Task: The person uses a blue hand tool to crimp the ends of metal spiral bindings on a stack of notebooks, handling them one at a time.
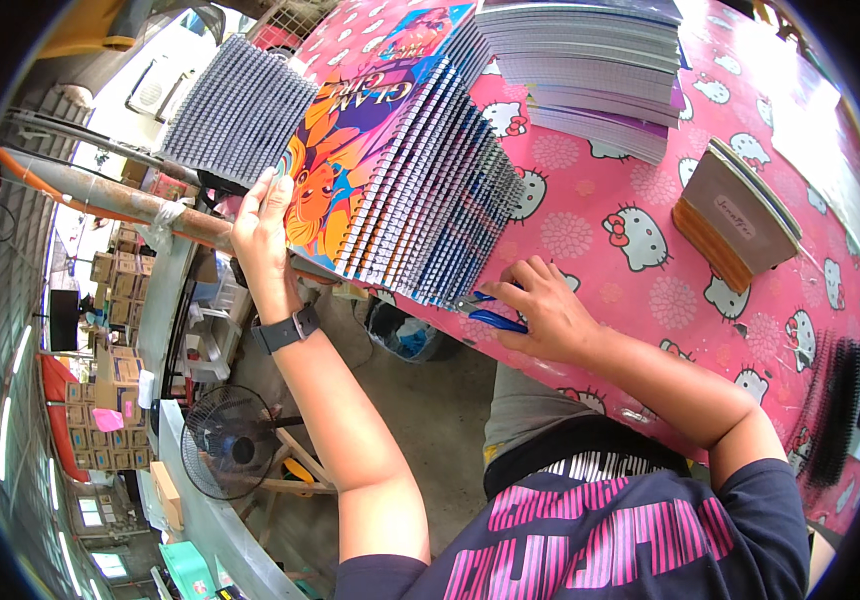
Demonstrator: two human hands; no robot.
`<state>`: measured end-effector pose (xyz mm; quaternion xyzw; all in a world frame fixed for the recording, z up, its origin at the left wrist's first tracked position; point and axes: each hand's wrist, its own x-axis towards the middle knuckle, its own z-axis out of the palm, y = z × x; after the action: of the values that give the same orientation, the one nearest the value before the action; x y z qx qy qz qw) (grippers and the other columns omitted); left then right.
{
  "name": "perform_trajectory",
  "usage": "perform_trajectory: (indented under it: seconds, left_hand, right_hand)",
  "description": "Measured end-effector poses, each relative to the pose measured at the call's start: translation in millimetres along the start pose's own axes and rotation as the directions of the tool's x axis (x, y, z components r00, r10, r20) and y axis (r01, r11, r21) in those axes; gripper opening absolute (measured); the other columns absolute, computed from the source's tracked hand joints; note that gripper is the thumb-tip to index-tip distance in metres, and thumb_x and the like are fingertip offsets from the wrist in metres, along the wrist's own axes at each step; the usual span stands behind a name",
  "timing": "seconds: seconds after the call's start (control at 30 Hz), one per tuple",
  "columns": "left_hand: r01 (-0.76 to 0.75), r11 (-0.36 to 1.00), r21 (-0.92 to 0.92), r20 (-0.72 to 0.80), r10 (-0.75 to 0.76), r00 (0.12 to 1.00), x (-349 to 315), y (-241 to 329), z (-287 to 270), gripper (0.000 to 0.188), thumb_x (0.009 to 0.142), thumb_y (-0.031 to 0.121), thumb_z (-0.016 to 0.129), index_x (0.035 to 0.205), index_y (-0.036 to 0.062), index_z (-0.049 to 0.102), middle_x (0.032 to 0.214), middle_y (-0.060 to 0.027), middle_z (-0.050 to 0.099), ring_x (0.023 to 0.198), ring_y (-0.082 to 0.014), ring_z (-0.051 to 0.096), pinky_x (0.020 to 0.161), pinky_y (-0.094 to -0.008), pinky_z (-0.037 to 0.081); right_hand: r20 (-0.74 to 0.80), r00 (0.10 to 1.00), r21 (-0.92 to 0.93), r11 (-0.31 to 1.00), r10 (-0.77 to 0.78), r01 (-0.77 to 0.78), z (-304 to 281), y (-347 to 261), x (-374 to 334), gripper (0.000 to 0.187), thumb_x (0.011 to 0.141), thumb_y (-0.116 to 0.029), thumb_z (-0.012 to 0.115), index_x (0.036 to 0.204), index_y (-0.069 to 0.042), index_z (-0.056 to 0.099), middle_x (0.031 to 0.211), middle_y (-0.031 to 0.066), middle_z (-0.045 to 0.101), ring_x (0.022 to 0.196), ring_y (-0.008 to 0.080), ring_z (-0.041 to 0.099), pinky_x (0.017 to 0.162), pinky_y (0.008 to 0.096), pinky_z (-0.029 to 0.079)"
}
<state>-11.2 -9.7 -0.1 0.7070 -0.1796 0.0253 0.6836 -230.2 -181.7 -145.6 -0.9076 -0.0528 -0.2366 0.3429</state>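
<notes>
A tall stack of spiral-bound notebooks (340,185) with colourful illustrated covers stands at the table's near left edge, coil spines facing right. My left hand (266,215) pinches the left edge of the notebooks at the top of the stack, thumb and fingertips pressed at the cover's side. In my right hand (542,310) are small blue-handled cutting pliers (497,320), the fingers bent around the handles. Their metal jaws are at the lower end of the coils, close to the stack's near corner; whether they touch a wire I cannot tell.
Another coil-bound stack (240,110) stands at the far left, and a thick paper stack (590,75) at the back. On the pink patterned table (560,235) are a brown box-like holder (735,215) and black coils (835,415). A bin (400,335) and a fan (240,442) stand below.
</notes>
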Motion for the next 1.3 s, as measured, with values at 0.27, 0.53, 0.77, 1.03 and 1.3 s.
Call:
perform_trajectory:
  seconds: [0.27,0.53,0.77,1.03,1.3]
  left_hand:
    - [0.016,1.0,-0.023,0.012,-0.015,1.0,1,0,1,0.045,0.081,0.013,0.067,0.117,-0.0082,0.049,0.107,-0.0152,0.059,0.09,-0.016,0.058,0.08,-0.0264,0.046]
    - [-0.002,1.0,0.027,-0.005,0.002,1.0,3,-3,-1,0.043,0.082,0.012,0.065,0.116,-0.0083,0.051,0.104,-0.0141,0.06,0.089,-0.015,0.058,0.08,-0.0255,0.047]
    - [0.006,1.0,-0.002,0.0,-0.006,1.0,2,-2,0,0.042,0.081,0.011,0.065,0.116,-0.0086,0.051,0.107,-0.0147,0.059,0.09,-0.0152,0.058,0.081,-0.0253,0.046]
    - [-0.002,1.0,0.011,-0.005,0.002,1.0,0,-1,1,0.043,0.082,0.011,0.064,0.117,-0.0089,0.049,0.107,-0.0157,0.059,0.092,-0.0161,0.058,0.082,-0.0263,0.046]
    - [0.011,1.0,0.005,-0.007,-0.011,1.0,0,0,1,0.044,0.081,0.012,0.066,0.117,-0.0085,0.05,0.106,-0.0149,0.06,0.092,-0.0161,0.058,0.081,-0.0259,0.046]
  right_hand:
    - [0.473,0.846,0.585,0.63,0.246,-0.511,-5,13,10,0.032,0.074,-0.028,0.067,0.094,-0.003,0.064,0.092,0.0159,0.059,0.082,0.0226,0.056,0.07,0.0335,0.044]
    - [0.117,0.99,0.039,0.995,0.083,-0.088,-3,-1,2,0.043,0.069,-0.03,0.068,0.103,-0.006,0.061,0.089,0.0139,0.052,0.087,0.0279,0.051,0.073,0.0367,0.044]
    - [0.371,0.914,0.355,0.884,0.165,-0.304,0,12,12,0.038,0.072,-0.033,0.064,0.097,-0.004,0.063,0.086,0.0142,0.06,0.082,0.0277,0.056,0.075,0.0357,0.044]
    - [0.243,0.951,0.099,0.971,0.191,-0.22,-6,-4,6,0.041,0.069,-0.028,0.067,0.103,-0.007,0.06,0.087,0.012,0.056,0.086,0.0277,0.051,0.075,0.0385,0.042]
    - [0.131,0.991,0.043,0.999,-0.001,-0.005,-1,9,3,0.036,0.068,-0.025,0.067,0.098,-0.006,0.061,0.084,0.0118,0.054,0.087,0.0294,0.052,0.073,0.0413,0.044]
